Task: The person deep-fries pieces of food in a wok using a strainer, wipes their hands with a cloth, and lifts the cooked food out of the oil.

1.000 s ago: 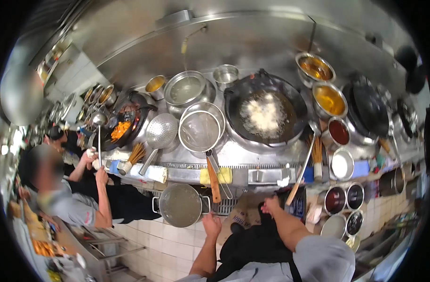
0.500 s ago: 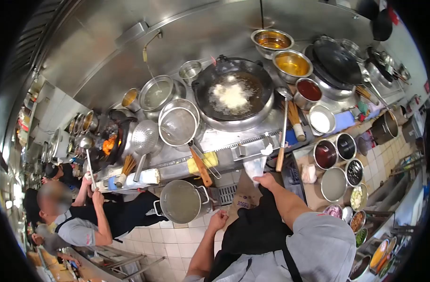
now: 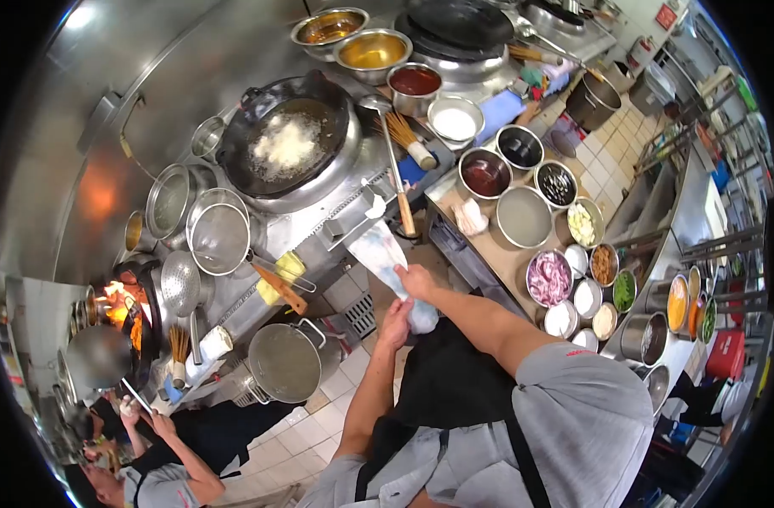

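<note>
A white cloth (image 3: 378, 252) with bluish stains hangs in front of me at the stove's edge. My right hand (image 3: 416, 283) is closed on its middle. Against the lower part of the cloth, my left hand (image 3: 395, 324) has its fingers curled in, closed on its side. Beyond the cloth, a black wok (image 3: 256, 179) on the burner holds bubbling oil with a pale, foamy mass of food (image 3: 287, 146). A ladle (image 3: 404, 212) with a wooden handle lies to the right of the wok, beside a bamboo brush (image 3: 414, 151).
A wire strainer (image 3: 220, 240) and perforated skimmer (image 3: 180, 285) lie left of the wok. Below stands a large pot (image 3: 284, 362). Several sauce and ingredient containers, including sliced onions (image 3: 550, 278), stand at my right. A co-worker (image 3: 167, 474) works near a flaming wok (image 3: 137, 317) at left.
My left hand has come up to the cloth beside my right hand. More of the cloth shows now. The view has turned right, and flames have risen at the co-worker's wok.
</note>
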`<state>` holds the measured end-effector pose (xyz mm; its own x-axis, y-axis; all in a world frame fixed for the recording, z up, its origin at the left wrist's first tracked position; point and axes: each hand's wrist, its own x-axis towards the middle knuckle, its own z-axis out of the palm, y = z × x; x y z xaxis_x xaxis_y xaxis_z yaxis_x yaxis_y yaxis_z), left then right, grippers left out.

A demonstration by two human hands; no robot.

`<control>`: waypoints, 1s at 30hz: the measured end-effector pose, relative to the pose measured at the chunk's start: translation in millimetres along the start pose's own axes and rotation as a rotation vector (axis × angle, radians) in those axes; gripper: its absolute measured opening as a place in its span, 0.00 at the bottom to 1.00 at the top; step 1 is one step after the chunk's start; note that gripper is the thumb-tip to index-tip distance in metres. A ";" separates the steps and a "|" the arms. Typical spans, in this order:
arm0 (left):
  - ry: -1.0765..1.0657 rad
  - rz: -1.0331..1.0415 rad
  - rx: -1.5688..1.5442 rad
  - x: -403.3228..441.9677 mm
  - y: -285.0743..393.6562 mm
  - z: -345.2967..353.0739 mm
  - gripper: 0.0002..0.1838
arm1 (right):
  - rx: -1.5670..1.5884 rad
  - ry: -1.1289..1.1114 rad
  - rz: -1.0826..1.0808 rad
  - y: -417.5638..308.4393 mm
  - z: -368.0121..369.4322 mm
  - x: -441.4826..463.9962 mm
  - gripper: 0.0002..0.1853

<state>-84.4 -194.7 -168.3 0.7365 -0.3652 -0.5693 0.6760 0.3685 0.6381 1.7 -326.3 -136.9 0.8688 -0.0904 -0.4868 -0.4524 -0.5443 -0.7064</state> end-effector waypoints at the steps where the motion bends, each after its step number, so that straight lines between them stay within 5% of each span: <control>1: -0.010 -0.059 0.084 -5.2 -1.9 4.7 0.15 | 0.099 -0.014 0.041 2.5 0.3 2.5 0.31; 3: 0.007 -0.042 0.052 -23.4 1.2 30.3 0.13 | 0.295 -0.049 0.121 12.8 3.9 6.2 0.32; 6: 0.149 0.016 0.039 -36.0 -8.0 25.4 0.11 | 0.110 -0.045 -0.031 44.3 9.4 1.2 0.33; 10: 0.425 0.125 0.125 -48.8 -21.1 3.6 0.09 | 0.194 -0.341 -0.107 62.8 -41.6 -55.7 0.30; 15: 0.443 0.175 0.109 -46.1 -12.1 32.3 0.10 | 0.325 -0.414 -0.116 87.1 -56.3 -42.1 0.29; 18: 0.490 0.047 0.042 -50.5 18.3 78.4 0.16 | 0.307 -0.413 -0.100 70.0 -96.5 -44.8 0.28; 24: 0.615 0.002 0.038 -29.7 25.9 107.2 0.20 | 0.175 -0.024 -0.317 58.5 -100.6 -60.2 0.26; 28: 0.599 0.044 0.101 -9.6 19.9 137.2 0.16 | 0.873 -0.703 0.092 58.5 -54.2 -39.9 0.23; 30: 0.577 0.059 0.042 0.4 16.0 120.6 0.14 | 0.885 -0.584 -0.002 67.4 -38.8 -29.1 0.22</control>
<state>-76.1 -292.0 -95.8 0.6745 0.1847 -0.7148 0.6405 0.3351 0.6910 -46.3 -392.8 -150.4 0.7449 0.4524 -0.4904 -0.6405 0.2787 -0.7156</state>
